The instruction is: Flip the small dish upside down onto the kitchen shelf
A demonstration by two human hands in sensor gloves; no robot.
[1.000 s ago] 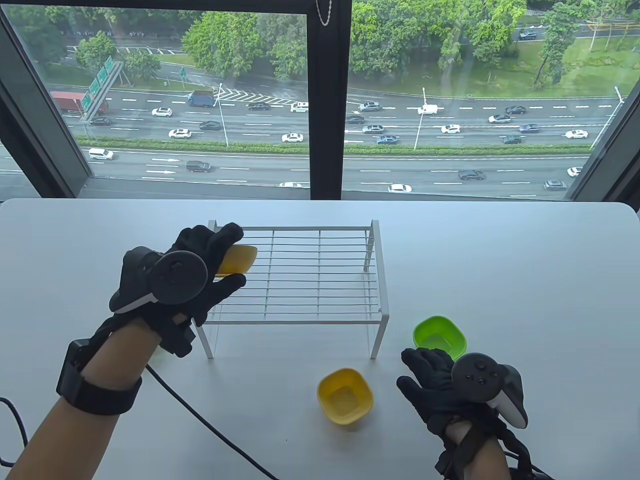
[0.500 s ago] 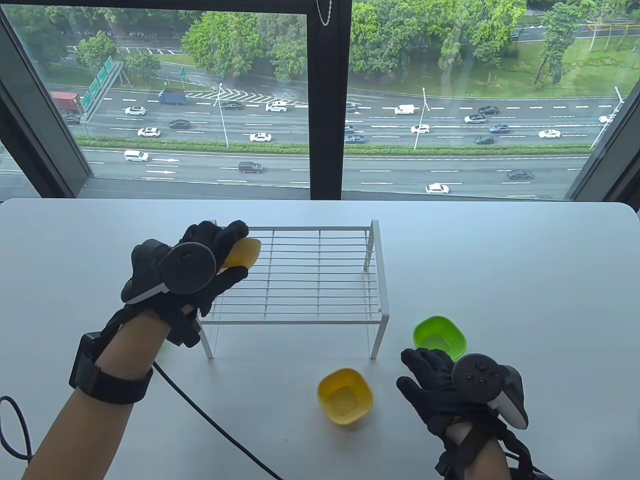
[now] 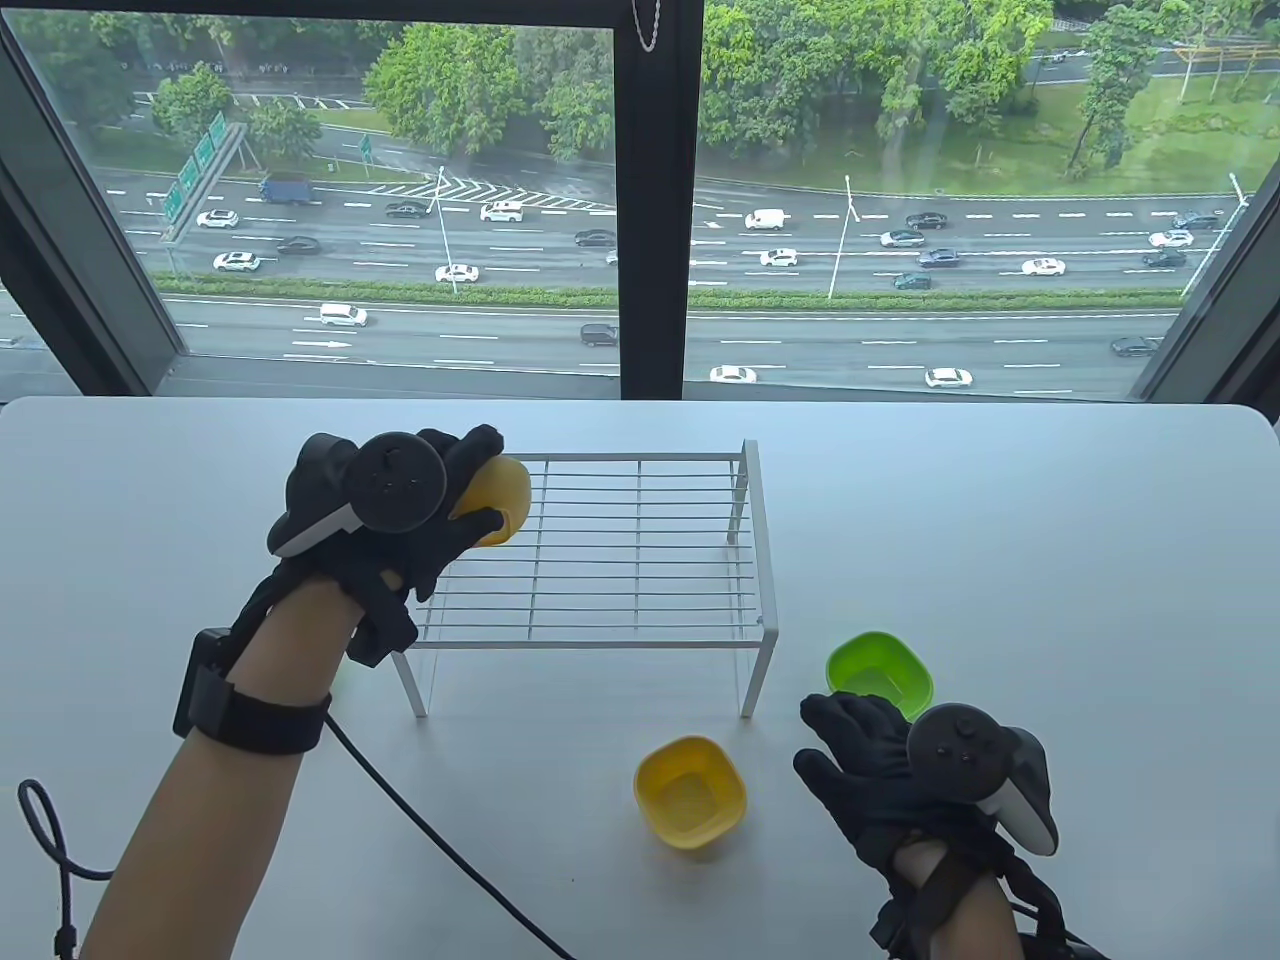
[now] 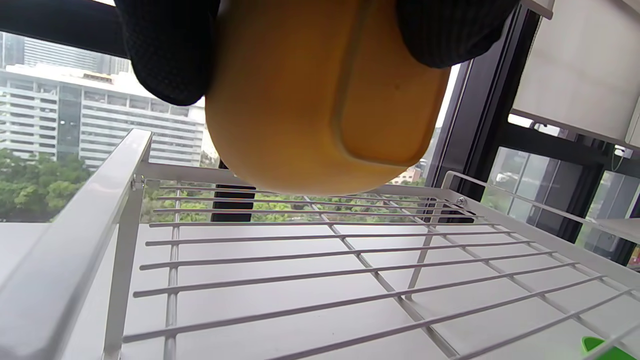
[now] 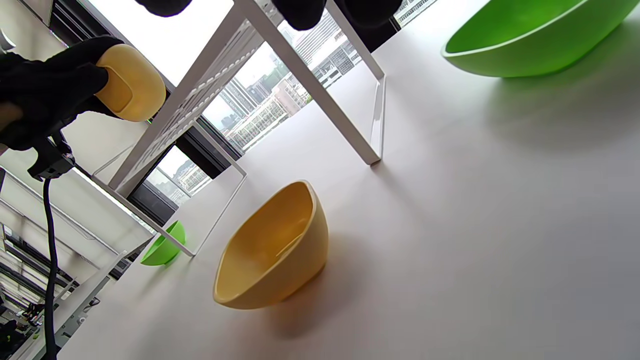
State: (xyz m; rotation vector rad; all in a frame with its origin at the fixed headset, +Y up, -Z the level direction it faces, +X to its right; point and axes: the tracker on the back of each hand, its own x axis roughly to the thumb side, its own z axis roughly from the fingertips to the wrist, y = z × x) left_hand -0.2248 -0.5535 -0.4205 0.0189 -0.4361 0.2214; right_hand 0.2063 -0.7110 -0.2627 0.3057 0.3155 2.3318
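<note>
My left hand [image 3: 440,520] grips a small yellow dish [image 3: 495,500] over the far left corner of the white wire kitchen shelf [image 3: 640,560]. The dish is tipped on its side, a little above the wires. In the left wrist view the dish [image 4: 320,95] fills the top, its base facing the camera, held between gloved fingers [image 4: 170,50] above the shelf [image 4: 320,260]. In the right wrist view the held dish [image 5: 132,87] shows at upper left. My right hand [image 3: 860,760] rests on the table, holding nothing.
A second yellow dish [image 3: 690,790] stands upright on the table in front of the shelf, also in the right wrist view [image 5: 272,250]. A green dish [image 3: 880,675] stands by my right hand. Another green dish [image 5: 162,247] lies beyond the shelf's left side. A black cable [image 3: 420,830] trails from my left wrist.
My left hand has moved away from me and slightly right along the shelf's left end, rotating the yellow dish further over. My right hand has stayed put.
</note>
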